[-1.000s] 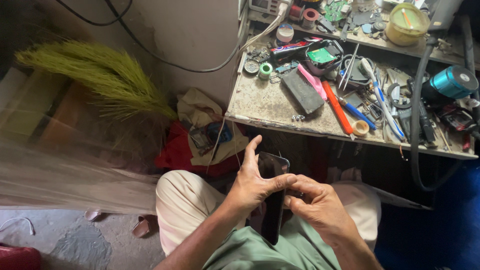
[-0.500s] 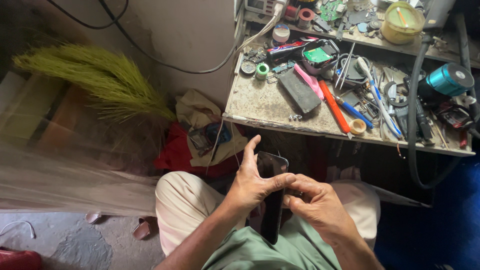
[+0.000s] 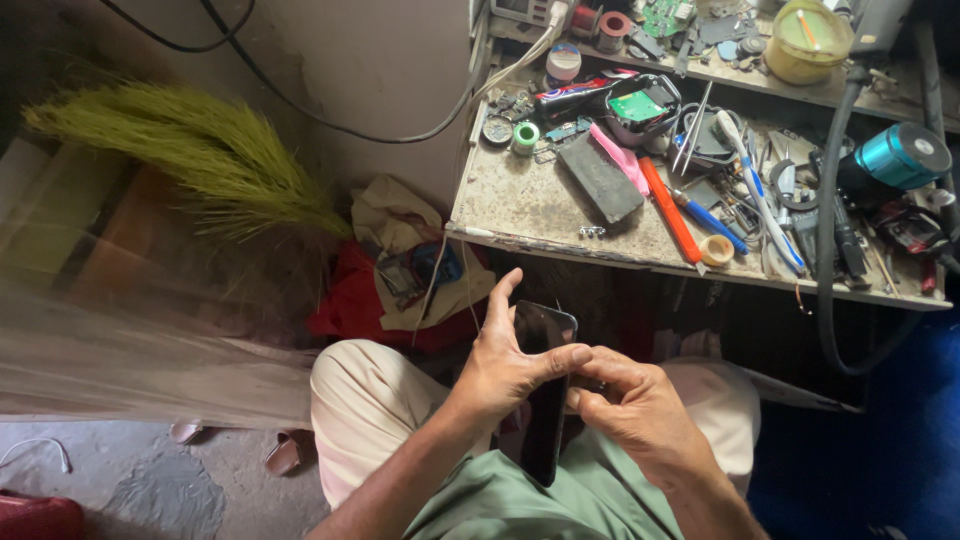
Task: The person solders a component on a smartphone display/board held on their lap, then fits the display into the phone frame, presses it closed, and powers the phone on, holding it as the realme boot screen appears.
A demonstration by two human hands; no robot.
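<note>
A black smartphone [image 3: 545, 410] stands upright over my lap, its dark screen facing me. My left hand [image 3: 510, 365] wraps around its left edge, thumb raised beside the top corner and index finger laid across the screen. My right hand [image 3: 635, 410] pinches at the phone's right edge, fingertips meeting the left index finger. The lower end of the phone rests against my green shirt. My knees in beige trousers [image 3: 365, 400] show beneath both hands.
A cluttered workbench [image 3: 540, 215] lies ahead with a grey block [image 3: 600, 178], orange tool [image 3: 670, 210], blue pens, tape rolls, a circuit board and a teal cylinder [image 3: 895, 155]. A green broom [image 3: 190, 165] lies left. Cloths and sandals [image 3: 285, 455] lie on the floor.
Both hands keep the same hold on the phone. Only the view has shifted slightly, moving the bench a little higher in the picture.
</note>
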